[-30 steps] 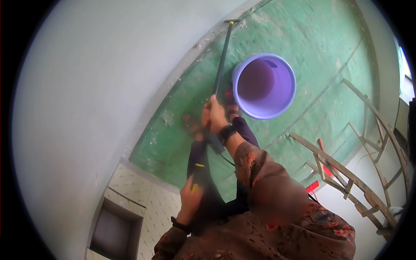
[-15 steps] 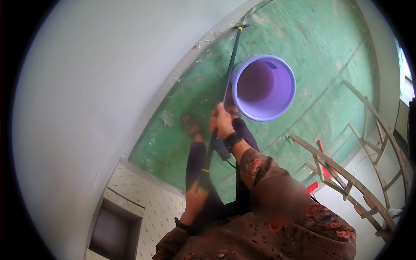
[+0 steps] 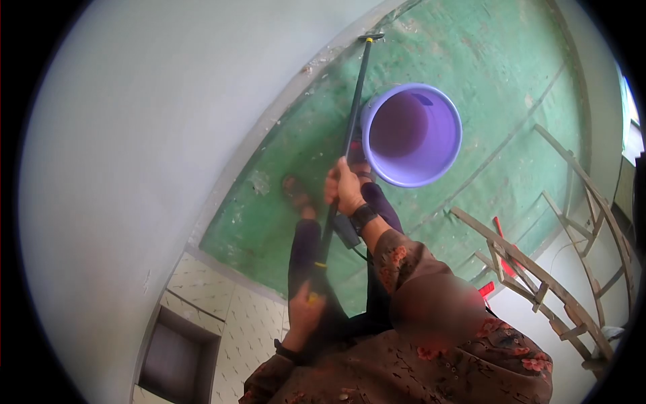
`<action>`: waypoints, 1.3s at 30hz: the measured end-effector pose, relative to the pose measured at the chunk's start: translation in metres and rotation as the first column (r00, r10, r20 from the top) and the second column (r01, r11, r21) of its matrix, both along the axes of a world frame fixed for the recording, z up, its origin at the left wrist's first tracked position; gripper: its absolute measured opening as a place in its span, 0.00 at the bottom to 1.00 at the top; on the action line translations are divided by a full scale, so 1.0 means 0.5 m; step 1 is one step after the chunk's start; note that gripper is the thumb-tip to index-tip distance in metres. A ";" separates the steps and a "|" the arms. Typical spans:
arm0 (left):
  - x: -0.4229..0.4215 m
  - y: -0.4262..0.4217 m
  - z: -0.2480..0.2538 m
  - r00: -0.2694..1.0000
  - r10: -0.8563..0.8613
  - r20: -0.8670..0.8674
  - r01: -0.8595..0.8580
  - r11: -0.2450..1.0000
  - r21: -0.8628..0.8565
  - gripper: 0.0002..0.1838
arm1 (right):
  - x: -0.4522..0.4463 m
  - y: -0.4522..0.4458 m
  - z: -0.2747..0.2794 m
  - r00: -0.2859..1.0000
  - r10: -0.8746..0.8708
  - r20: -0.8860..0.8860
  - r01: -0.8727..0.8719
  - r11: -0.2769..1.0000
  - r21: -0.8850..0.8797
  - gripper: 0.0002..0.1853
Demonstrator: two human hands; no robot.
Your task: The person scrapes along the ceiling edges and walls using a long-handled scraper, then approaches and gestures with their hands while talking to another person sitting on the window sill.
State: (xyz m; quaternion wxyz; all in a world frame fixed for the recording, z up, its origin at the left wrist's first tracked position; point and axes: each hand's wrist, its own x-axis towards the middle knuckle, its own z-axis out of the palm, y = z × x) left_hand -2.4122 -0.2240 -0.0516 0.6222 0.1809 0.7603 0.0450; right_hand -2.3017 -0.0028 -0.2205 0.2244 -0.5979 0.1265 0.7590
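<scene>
My right hand [image 3: 346, 188] is wrapped round the middle of a long black pole [image 3: 357, 101]. The pole has yellow bands and a narrow crosswise head [image 3: 371, 36], which meets the floor close to the wall's base; I cannot tell the head's exact kind. Lower down, my left hand [image 3: 306, 310] closes round the pole's near end, by a yellow part. That hand is slightly blurred. Just right of the pole stands a purple bucket [image 3: 449, 141], its inside facing me, with a darker patch at the bottom. My feet are on the floor left of and below the bucket.
A pale wall [image 3: 168, 135] runs along the left, with debris at its foot. The green floor [image 3: 498, 67] is stained. Wooden frames [image 3: 505, 249] lean at right, near a red object [image 3: 509, 262]. Patterned tiles [image 3: 252, 330] and a dark recess [image 3: 182, 357] are at lower left. A grey corded device [image 3: 346, 232] hangs near my right wrist.
The pole's head has shifted slightly up and left, away from me along the wall's base. Both hands keep their hold, and the bucket appears almost unmoved.
</scene>
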 end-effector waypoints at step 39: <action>-0.015 -0.022 0.014 0.996 -0.006 -0.086 0.015 0.994 0.113 0.24 | -0.036 -0.024 0.010 0.959 0.152 0.237 -0.175 0.982 0.076 0.25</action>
